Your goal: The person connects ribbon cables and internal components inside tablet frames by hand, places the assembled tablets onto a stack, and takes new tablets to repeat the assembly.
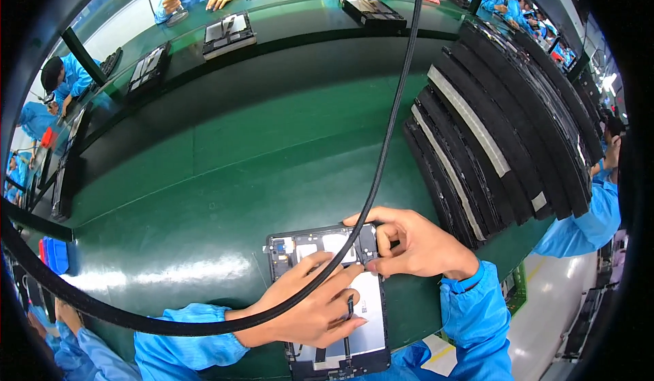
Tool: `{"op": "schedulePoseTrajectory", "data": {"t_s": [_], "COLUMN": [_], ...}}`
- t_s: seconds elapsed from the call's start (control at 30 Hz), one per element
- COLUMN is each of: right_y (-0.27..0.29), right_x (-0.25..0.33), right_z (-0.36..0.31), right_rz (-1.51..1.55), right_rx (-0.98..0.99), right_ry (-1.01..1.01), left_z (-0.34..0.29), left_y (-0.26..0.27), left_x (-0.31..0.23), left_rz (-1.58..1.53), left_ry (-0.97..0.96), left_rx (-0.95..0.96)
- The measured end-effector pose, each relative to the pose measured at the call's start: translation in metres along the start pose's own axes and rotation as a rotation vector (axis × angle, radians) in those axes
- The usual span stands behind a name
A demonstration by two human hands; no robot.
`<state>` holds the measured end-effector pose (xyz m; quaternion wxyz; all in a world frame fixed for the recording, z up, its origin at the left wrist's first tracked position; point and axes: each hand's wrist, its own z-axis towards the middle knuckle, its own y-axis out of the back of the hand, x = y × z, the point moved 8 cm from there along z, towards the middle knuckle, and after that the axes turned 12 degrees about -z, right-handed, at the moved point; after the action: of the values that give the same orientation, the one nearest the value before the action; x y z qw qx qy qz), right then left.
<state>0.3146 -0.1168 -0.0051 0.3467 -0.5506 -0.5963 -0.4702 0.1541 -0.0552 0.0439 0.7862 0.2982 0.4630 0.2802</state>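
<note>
Probably working inside opened tablet with left hand and right hand narrowed, cannot tell on what; likely needs steady fine movement next.

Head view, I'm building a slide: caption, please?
Left hand and right hand on an opened tablet, green tabletop below.

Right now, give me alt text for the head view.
A person's left hand and right hand touch an opened flat device on a green table. Black tray-like slabs are stacked at right; a black cable crosses the foreground.
</note>
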Motion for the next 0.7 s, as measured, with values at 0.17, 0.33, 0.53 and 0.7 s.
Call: {"op": "schedulePoseTrajectory", "data": {"t_s": [0.17,0.33,0.53,0.7], "right_y": [-0.004,-0.002,0.000,-0.003], "right_x": [0.000,0.004,0.005,0.004], "right_z": [-0.004,-0.003,-0.002,-0.004], "right_rz": [0.010,-0.001,-0.018,-0.014], "right_rx": [-0.034,-0.049,-0.049,-0.069], "right_ry": [-0.050,-0.049,-0.053,-0.012], "left_z": [-0.003,-0.005,-0.010,-0.020], "left_y": [0.009,0.023,0.025,0.027], "left_x": [0.000,-0.003,0.004,0.013], "left_rz": [-0.050,-0.081,-0.152,-0.219], "left_ry": [0.012,-0.034,-0.023,0.020], "left_rx": [-0.080,-0.146,-0.171,-0.254]}}
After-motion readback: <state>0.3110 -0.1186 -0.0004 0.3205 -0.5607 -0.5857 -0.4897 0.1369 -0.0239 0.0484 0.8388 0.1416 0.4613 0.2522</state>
